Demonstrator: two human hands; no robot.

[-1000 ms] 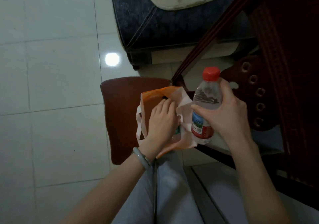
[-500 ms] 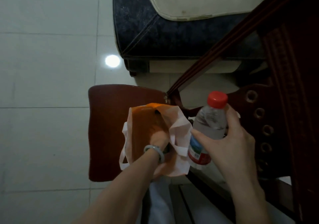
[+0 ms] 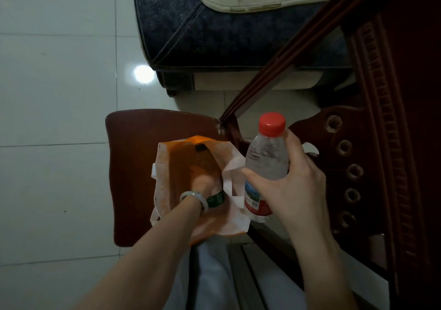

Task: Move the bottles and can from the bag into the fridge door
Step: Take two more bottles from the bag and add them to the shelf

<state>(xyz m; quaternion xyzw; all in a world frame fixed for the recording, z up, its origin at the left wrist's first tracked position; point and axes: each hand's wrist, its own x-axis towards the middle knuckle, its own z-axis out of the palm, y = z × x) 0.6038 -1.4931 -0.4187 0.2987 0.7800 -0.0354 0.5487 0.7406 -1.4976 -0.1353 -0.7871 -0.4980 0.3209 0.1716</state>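
Observation:
An orange and white bag stands on a dark red wooden stool. My left hand is down inside the bag, wrist deep, fingers around a green-labelled item that is mostly hidden. My right hand holds a clear water bottle with a red cap and a red and blue label, upright, just right of the bag.
A dark blue sofa with a cream cushion stands ahead. Carved dark wooden furniture rises on the right. Pale floor tiles spread to the left. My light trousers show below the bag.
My left hand has gone from the bag's rim down into the bag. The right hand keeps the water bottle beside it; the view has shifted slightly.

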